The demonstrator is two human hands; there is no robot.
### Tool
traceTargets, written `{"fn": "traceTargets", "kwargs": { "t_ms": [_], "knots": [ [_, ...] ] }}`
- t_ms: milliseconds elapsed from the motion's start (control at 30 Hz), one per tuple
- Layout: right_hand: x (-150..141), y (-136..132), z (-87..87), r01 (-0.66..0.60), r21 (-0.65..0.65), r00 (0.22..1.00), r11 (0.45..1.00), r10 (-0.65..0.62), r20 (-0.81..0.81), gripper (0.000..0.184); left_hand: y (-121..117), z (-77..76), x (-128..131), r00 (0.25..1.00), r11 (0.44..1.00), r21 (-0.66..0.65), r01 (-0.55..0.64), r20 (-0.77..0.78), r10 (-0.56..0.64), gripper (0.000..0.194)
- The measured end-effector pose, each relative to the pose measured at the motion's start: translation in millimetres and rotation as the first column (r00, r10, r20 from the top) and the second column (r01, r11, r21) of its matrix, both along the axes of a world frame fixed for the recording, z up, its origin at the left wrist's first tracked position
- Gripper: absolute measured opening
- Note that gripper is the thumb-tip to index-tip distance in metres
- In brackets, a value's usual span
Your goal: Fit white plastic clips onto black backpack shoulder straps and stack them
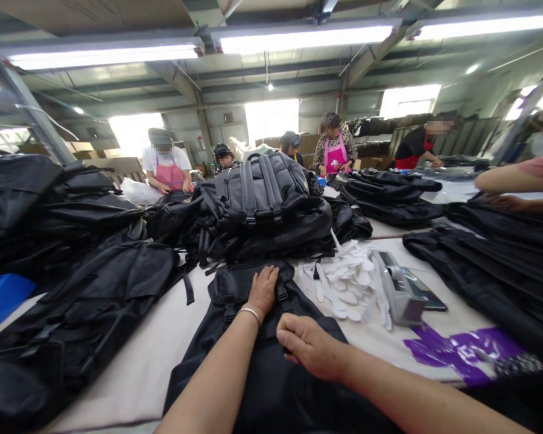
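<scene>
A black backpack (262,386) lies flat on the table in front of me, its top flap pointing away from me and two buckled straps across it. My left hand (263,290), with a bracelet at the wrist, rests on the flap between the straps, palm down and fingers stretched out. Just nearer and to the right, my right hand (308,345) is closed over the bag's front, fingers curled in. What those fingers hold, if anything, is hidden.
Stacked backpacks (257,193) stand ahead, with more bags (72,325) at left. To the right are white strips (344,280), a grey tape dispenser (400,289), a phone (428,295) and purple plastic (466,349). Several people work across the table; a co-worker's arm (516,181) reaches in at right.
</scene>
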State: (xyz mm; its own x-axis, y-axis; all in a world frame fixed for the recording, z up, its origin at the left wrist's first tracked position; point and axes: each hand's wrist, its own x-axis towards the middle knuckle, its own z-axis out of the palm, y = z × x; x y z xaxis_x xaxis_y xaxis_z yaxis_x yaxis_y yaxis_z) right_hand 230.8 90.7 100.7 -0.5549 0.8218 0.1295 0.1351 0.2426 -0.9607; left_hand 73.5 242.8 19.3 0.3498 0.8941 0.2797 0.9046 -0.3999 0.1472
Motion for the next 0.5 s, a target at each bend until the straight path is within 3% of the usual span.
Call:
{"fn": "traceTargets", "kwargs": {
  "t_ms": [200,500],
  "knots": [
    [11.5,-36.7,2.7,0.134,-0.052,0.989,0.990,-0.130,0.071,0.028,6.4,-2.6,6.7,0.995,0.994,-0.040,-0.103,0.012,0.104,0.062],
    [13.2,-70.4,14.3,-0.012,0.246,0.912,0.969,-0.090,0.399,0.029,5.9,2.1,10.5,0.988,0.985,-0.089,-0.150,0.007,0.151,0.060]
  ]
}}
